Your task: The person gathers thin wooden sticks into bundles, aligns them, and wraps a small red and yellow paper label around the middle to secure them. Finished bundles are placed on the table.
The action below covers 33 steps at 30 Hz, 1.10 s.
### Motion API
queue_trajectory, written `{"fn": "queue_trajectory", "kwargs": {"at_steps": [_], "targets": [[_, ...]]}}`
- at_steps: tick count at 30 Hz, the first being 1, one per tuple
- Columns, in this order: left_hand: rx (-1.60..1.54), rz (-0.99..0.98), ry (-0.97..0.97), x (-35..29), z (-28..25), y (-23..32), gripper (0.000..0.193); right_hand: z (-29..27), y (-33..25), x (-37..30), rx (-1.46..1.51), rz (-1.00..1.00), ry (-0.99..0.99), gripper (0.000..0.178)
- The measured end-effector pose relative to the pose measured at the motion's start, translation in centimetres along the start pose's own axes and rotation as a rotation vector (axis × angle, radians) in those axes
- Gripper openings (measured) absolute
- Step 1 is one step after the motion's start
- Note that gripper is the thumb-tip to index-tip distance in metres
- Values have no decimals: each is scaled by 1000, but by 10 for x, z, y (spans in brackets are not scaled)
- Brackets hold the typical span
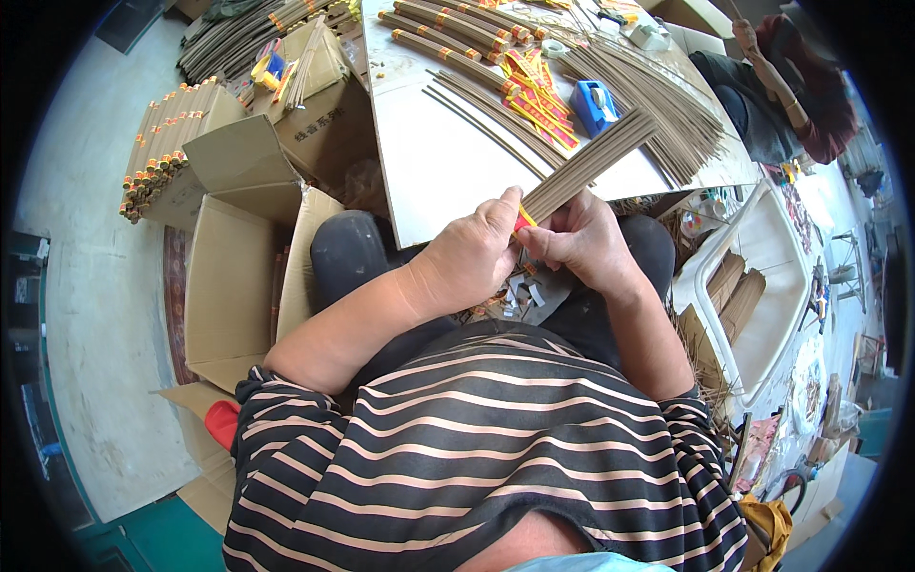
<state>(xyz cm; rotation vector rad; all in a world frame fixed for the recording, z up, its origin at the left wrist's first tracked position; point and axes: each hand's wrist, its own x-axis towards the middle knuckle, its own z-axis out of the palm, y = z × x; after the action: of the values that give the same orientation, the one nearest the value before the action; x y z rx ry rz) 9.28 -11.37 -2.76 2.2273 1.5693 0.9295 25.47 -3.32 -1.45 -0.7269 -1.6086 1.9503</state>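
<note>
A thick bundle of brown incense sticks (pixel 596 164) slants up and to the right from my hands, over the table's near edge. My left hand (pixel 477 246) is closed on its lower end, thumb lying along the sticks. A red and yellow paper band (pixel 524 220) shows at that end. From the other side my right hand (pixel 589 240) grips the bundle, with its thumb by the band; some of its fingers are hidden behind the sticks. Beyond lie loose red and yellow paper bands (pixel 541 95) and a blue tape dispenser (pixel 595 107) on the white table (pixel 419 172).
Loose incense sticks (pixel 681 119) fan out on the table's right, and banded bundles (pixel 448 48) lie at its far side. An open cardboard box (pixel 238 272) stands to my left, near stacked bundles (pixel 172 143). A white tub (pixel 753 296) is at right. Another person (pixel 796 86) sits at far right.
</note>
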Motion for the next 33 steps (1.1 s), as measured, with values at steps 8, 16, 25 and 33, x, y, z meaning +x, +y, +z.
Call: {"fn": "queue_trajectory", "kwargs": {"at_steps": [8, 16, 25, 33], "targets": [[-480, -206, -168, 6, -18, 11, 47, -3, -4, 1, -74, -96, -66, 37], [-967, -302, -248, -2, -26, 12, 43, -2, -13, -3, -17, -135, -170, 36], [-1242, -407, -212, -1, -27, 9, 37, -4, -13, 1, -315, -165, -74, 43], [-1514, -559, -180, 1, -26, 12, 30, 22, -33, 35, 642, -333, 62, 27]]}}
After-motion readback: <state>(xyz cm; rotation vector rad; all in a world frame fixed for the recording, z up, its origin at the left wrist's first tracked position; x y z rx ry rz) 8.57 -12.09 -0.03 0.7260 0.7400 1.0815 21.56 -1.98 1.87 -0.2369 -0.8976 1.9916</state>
